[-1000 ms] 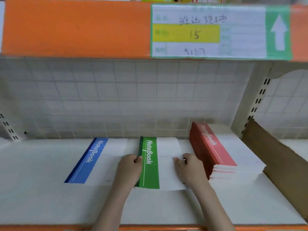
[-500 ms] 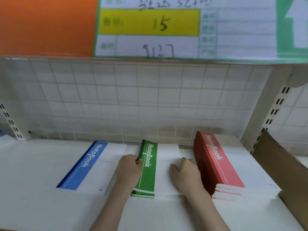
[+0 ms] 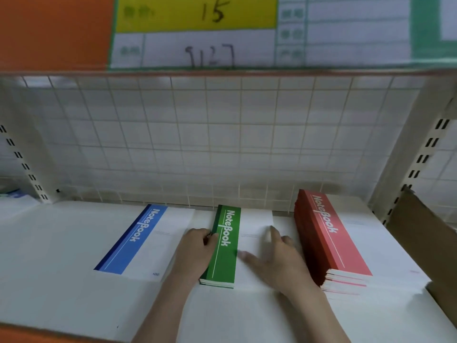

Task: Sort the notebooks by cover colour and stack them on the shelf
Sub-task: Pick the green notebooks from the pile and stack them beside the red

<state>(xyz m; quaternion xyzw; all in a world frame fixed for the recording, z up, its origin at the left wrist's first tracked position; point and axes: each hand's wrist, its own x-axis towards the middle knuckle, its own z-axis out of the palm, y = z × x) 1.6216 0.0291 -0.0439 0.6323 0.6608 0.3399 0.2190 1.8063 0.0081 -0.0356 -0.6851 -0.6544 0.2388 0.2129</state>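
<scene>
Three groups of notebooks lie on the white shelf [image 3: 61, 280]. A blue-spined notebook [image 3: 138, 241] lies flat at the left. A low green stack [image 3: 226, 246] sits in the middle. A tall red stack [image 3: 331, 236] stands at the right. My left hand [image 3: 195, 251] grips the left spine edge of the green stack, fingers curled against it. My right hand [image 3: 274, 258] lies flat on the white part of the green stack's top cover, fingers spread and blurred.
A wire grid panel [image 3: 210, 134] backs the shelf. A brown cardboard divider [image 3: 425, 243] stands at the right end. Slotted uprights [image 3: 415, 164] flank the bay. An orange shelf front with a paper label [image 3: 197, 33] hangs overhead.
The camera has moved closer and lower. The green stack slid back toward the grid. My right hand moved from the stack's right edge onto its cover, fingers now spread flat.
</scene>
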